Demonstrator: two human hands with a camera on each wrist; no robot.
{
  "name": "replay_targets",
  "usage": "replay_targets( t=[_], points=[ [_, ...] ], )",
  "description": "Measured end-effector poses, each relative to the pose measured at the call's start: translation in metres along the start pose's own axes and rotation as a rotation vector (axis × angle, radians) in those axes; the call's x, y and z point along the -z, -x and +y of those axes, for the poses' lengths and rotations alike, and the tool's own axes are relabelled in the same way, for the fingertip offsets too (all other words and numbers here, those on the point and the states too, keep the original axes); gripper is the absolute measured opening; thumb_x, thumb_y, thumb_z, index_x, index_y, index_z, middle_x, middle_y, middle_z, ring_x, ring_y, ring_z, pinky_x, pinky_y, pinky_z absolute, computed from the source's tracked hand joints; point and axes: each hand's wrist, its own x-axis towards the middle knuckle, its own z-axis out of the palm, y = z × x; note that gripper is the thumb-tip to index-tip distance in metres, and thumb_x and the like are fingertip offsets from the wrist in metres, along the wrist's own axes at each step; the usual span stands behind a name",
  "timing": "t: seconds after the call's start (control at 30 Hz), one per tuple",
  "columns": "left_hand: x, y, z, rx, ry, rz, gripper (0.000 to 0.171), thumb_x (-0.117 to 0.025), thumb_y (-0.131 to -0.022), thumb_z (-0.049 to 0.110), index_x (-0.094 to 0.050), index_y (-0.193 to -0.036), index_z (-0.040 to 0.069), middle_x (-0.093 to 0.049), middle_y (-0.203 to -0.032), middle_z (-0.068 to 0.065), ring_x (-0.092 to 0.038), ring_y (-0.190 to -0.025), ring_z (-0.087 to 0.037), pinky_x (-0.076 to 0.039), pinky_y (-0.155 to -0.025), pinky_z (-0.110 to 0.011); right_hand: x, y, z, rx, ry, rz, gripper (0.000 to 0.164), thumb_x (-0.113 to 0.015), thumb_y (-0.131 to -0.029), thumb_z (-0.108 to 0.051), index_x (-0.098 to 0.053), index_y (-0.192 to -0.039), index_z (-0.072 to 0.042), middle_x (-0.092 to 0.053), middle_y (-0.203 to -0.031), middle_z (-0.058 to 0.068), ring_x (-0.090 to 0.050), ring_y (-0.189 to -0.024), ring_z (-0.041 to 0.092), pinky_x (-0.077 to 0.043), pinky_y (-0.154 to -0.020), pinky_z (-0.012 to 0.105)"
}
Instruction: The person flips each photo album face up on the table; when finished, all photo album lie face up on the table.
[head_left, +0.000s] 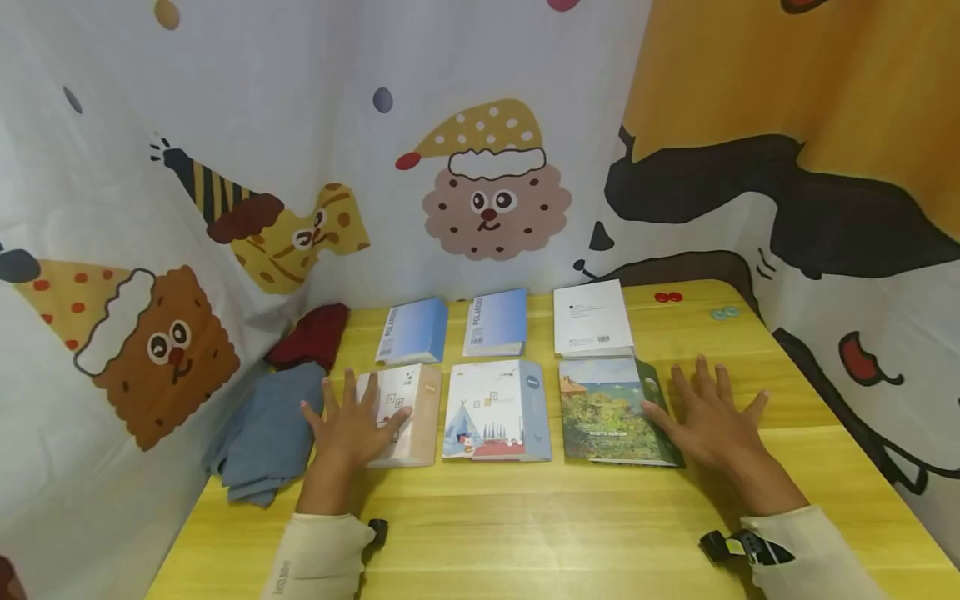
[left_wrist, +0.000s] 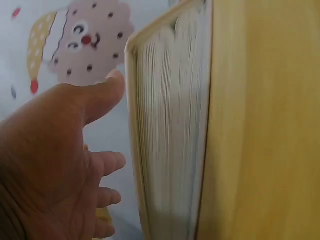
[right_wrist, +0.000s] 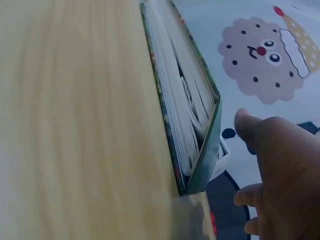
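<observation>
My left hand (head_left: 348,429) is spread with straight fingers at the left side of a white photo album with a beige spine (head_left: 429,417), its thumb over the cover. The left wrist view shows this album's page edges (left_wrist: 172,120) beside the thumb. On the other side, my right hand (head_left: 708,421) has its fingers fanned out, the thumb overlapping the dark green spine of a landscape-covered photo album (head_left: 607,412). That album's pages (right_wrist: 185,100) show from below in the right wrist view. Between the hands lies a white album with a tent picture and blue spine (head_left: 487,417).
Behind the front row lie two blue POLAROID albums (head_left: 408,329) (head_left: 495,323) and a white album (head_left: 592,321). Folded grey-blue cloth (head_left: 270,433) and dark red cloth (head_left: 311,337) sit at left. Red (head_left: 668,297) and teal (head_left: 724,313) small items lie at the back right. A printed curtain (head_left: 480,50) borders the table.
</observation>
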Motion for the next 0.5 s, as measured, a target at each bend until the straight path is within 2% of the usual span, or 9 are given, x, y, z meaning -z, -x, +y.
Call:
replay_targets(
  t=[0.13, 0.27, 0.5],
  points=[
    [-0.001, -0.001, 0.024, -0.064, -0.037, 0.026, 0.101, -0.047, -0.101, 0.082, -0.024, -0.176, 0.018, -0.005, -0.183, -0.026, 0.003, -0.166, -0.063, 0.007, -0.120, -0.092, 0.005, -0.004, -0.001, 0.024, -0.003, 0.001, 0.105, -0.035, -0.105, -0.082, -0.018, -0.175, -0.007, 0.006, -0.180, 0.033, 0.005, -0.164, 0.064, 0.020, -0.106, 0.097],
    [-0.004, -0.002, 0.056, -0.165, -0.074, 0.056, 0.098, -0.049, -0.101, 0.081, -0.027, -0.175, 0.021, -0.012, -0.184, -0.023, -0.004, -0.166, -0.061, 0.001, -0.123, -0.090, 0.011, -0.009, 0.001, 0.043, -0.006, -0.024, 0.103, -0.036, -0.105, -0.080, -0.018, -0.175, -0.008, 0.004, -0.180, 0.033, 0.005, -0.164, 0.064, 0.017, -0.106, 0.098],
    [-0.005, 0.004, 0.113, -0.301, -0.095, 0.042, 0.100, -0.047, -0.097, 0.087, -0.028, -0.175, 0.027, -0.013, -0.184, -0.017, -0.008, -0.168, -0.056, -0.002, -0.127, -0.086, 0.015, -0.024, 0.001, 0.121, -0.102, -0.093, 0.096, -0.044, -0.108, -0.073, -0.020, -0.175, -0.009, -0.002, -0.181, 0.032, 0.001, -0.165, 0.062, 0.014, -0.109, 0.098]
  ],
)
